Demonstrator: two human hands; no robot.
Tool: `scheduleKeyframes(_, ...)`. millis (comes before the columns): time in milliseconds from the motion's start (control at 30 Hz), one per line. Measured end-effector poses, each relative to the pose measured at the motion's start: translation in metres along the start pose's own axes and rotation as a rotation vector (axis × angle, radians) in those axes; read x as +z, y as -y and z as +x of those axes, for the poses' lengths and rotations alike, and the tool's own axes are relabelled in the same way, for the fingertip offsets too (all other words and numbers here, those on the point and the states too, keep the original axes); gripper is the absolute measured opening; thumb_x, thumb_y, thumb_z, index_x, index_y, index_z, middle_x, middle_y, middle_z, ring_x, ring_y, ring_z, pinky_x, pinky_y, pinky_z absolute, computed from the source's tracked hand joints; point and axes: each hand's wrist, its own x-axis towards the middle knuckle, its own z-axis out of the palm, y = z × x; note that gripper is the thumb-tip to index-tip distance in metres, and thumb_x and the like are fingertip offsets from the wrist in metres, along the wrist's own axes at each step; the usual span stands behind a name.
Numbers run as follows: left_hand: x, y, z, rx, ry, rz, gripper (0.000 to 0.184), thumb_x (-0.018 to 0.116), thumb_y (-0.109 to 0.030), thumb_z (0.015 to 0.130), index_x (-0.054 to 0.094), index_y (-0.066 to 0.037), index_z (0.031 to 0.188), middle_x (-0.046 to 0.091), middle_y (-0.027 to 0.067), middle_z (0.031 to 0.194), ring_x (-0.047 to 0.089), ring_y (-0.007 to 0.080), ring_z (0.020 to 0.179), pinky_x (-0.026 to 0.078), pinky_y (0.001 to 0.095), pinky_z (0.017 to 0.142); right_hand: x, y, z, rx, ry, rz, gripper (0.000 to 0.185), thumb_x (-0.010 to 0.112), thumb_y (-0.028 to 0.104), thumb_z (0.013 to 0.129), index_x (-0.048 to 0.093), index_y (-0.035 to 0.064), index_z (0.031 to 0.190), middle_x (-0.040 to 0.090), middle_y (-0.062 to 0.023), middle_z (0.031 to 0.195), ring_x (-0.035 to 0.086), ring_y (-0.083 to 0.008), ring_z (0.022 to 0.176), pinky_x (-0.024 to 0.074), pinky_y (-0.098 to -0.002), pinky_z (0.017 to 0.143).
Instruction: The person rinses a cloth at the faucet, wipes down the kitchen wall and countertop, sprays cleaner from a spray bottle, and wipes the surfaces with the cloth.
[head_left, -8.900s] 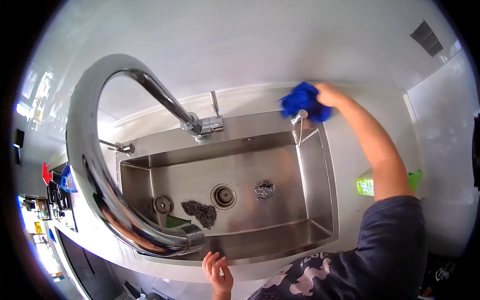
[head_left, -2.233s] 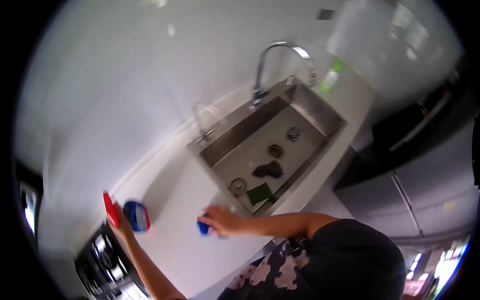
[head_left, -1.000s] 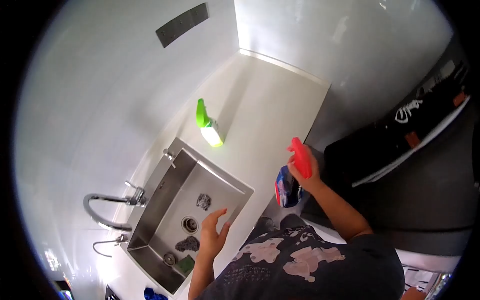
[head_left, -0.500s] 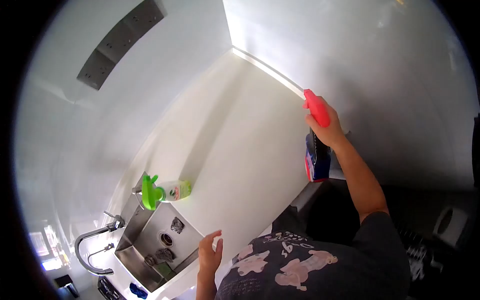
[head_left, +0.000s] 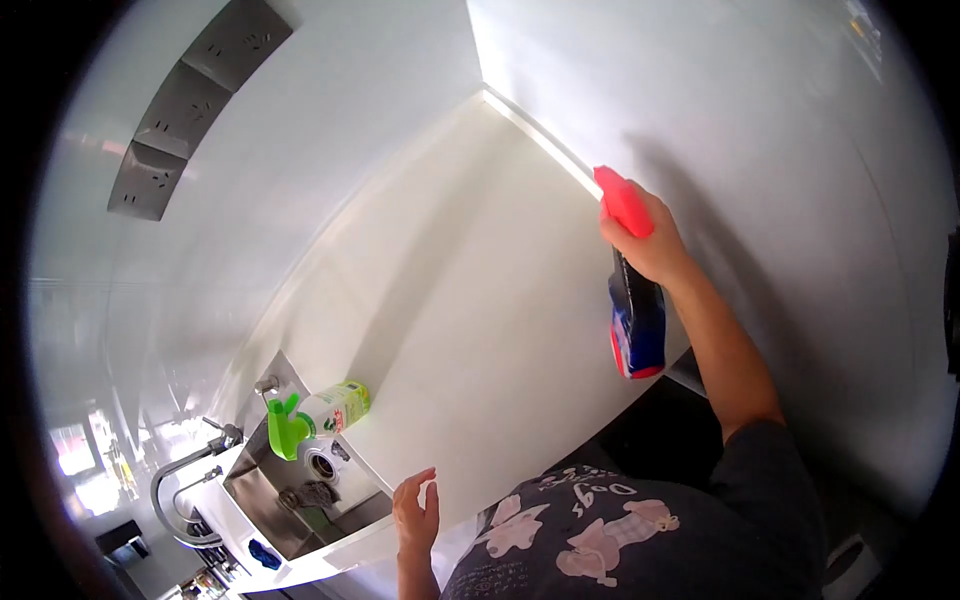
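Note:
My right hand is wrapped round the neck of a spray bottle with a red trigger head and a dark blue body, held upright over the right side of the pale counter. My left hand is near the counter's front edge, beside the sink, fingers apart and holding nothing. A spray bottle with a green head stands on the counter at the sink's right end, its head overlapping the sink in view. Inside the steel sink are a grey scrubbing pad and the drain.
A curved chrome faucet rises behind the sink, at the lower left. A crumpled blue cloth lies beyond the sink's far end. Socket panels are on the left wall. Walls meet at the counter's back corner.
From a view over the sink, the camera has turned to the counter corner. The blue cloth has left my right hand, which now holds the red-headed bottle, earlier in my left hand.

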Motion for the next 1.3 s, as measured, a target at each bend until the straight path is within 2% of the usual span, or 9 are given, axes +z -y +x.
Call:
scheduleKeyframes(133,0.004,0.001,-0.004,-0.027,-0.050,-0.009,0.017,0.055,-0.006,0.084,0.062,-0.003,0.099,0.065,0.0122,0.093,0.062,0.0268,0.091,0.046,0.0357,0.083,0.020,0.009,0.039,-0.213,-0.127,0.156,0.016,0.059,0.014,0.074,0.054,0.0029,0.084,0.058,-0.0086,0.075,0.054,-0.0207,0.069,0.0447,-0.0327,0.066)
scheduleKeyframes(233,0.004,0.002,-0.008,-0.072,-0.072,-0.029,0.016,0.056,-0.007,0.084,0.062,-0.006,0.098,0.065,0.0079,0.092,0.060,0.0247,0.090,0.043,0.0354,0.082,0.028,0.013,0.074,0.061,0.038,-0.027,0.021,0.059,0.017,0.074,0.054,0.0022,0.088,0.058,-0.0074,0.075,0.059,-0.0200,0.069,0.0458,-0.0326,0.064)
scheduleKeyframes(333,0.000,0.002,-0.011,-0.110,-0.133,-0.039,0.015,0.056,-0.007,0.084,0.062,-0.006,0.097,0.065,0.0078,0.092,0.060,0.0250,0.089,0.043,0.0353,0.082,0.037,0.025,0.084,-0.030,0.020,0.218,0.023,0.059,0.018,0.074,0.054,0.0017,0.089,0.058,-0.0063,0.074,0.059,-0.0172,0.064,0.0462,-0.0313,0.062)
scheduleKeyframes(500,-0.004,0.007,-0.014,-0.062,-0.152,-0.004,0.014,0.055,-0.006,0.084,0.062,-0.006,0.096,0.065,0.0089,0.093,0.060,0.0257,0.090,0.043,0.0357,0.082,0.036,0.042,0.086,0.096,0.090,0.067,0.024,0.059,0.018,0.075,0.054,0.0007,0.091,0.058,-0.0054,0.073,0.059,-0.0148,0.060,0.0462,-0.0291,0.059)
scheduleKeyframes(567,-0.006,0.006,-0.014,-0.058,-0.152,-0.009,0.014,0.055,-0.005,0.084,0.062,-0.004,0.096,0.065,0.0102,0.093,0.061,0.0258,0.090,0.044,0.0356,0.082,0.027,0.040,0.065,0.136,0.050,0.269,0.021,0.059,0.016,0.076,0.055,0.0005,0.090,0.057,-0.0047,0.073,0.058,-0.0144,0.060,0.0458,-0.0289,0.058)
scheduleKeyframes(733,-0.003,0.014,-0.012,-0.048,-0.143,-0.078,0.014,0.056,-0.004,0.084,0.063,-0.005,0.096,0.065,0.0088,0.094,0.060,0.0254,0.091,0.044,0.0357,0.082,-0.010,0.019,-0.004,0.227,0.108,0.087,0.016,0.058,0.010,0.078,0.054,0.0018,0.091,0.055,-0.0038,0.072,0.057,-0.0137,0.058,0.0456,-0.0292,0.056)
scheduleKeyframes(867,-0.002,0.015,-0.012,-0.021,-0.128,-0.077,0.014,0.056,-0.004,0.084,0.063,-0.005,0.096,0.065,0.0097,0.094,0.060,0.0260,0.090,0.044,0.0357,0.081,-0.022,0.003,-0.053,0.126,0.017,0.173,0.015,0.058,0.009,0.078,0.054,0.0026,0.091,0.055,-0.0033,0.074,0.056,-0.0123,0.059,0.0460,-0.0268,0.055)
scheduleKeyframes(1233,-0.009,0.021,-0.015,0.101,-0.090,-0.069,0.013,0.054,-0.002,0.085,0.062,-0.002,0.095,0.064,0.0115,0.092,0.060,0.0270,0.088,0.045,0.0358,0.079,-0.071,-0.033,-0.175,0.332,-0.020,0.044,0.034,0.055,0.006,0.075,0.054,0.0023,0.110,0.056,-0.0034,0.081,0.056,-0.0145,0.062,0.0470,-0.0277,0.059)
scheduleKeyframes(1300,-0.013,0.020,-0.015,0.122,-0.097,-0.064,0.013,0.053,-0.002,0.085,0.062,-0.002,0.095,0.064,0.0115,0.092,0.060,0.0268,0.088,0.045,0.0358,0.079,-0.070,-0.034,-0.193,0.335,-0.078,0.145,0.032,0.055,0.005,0.075,0.054,0.0019,0.107,0.056,-0.0042,0.082,0.056,-0.0147,0.062,0.0477,-0.0280,0.060)
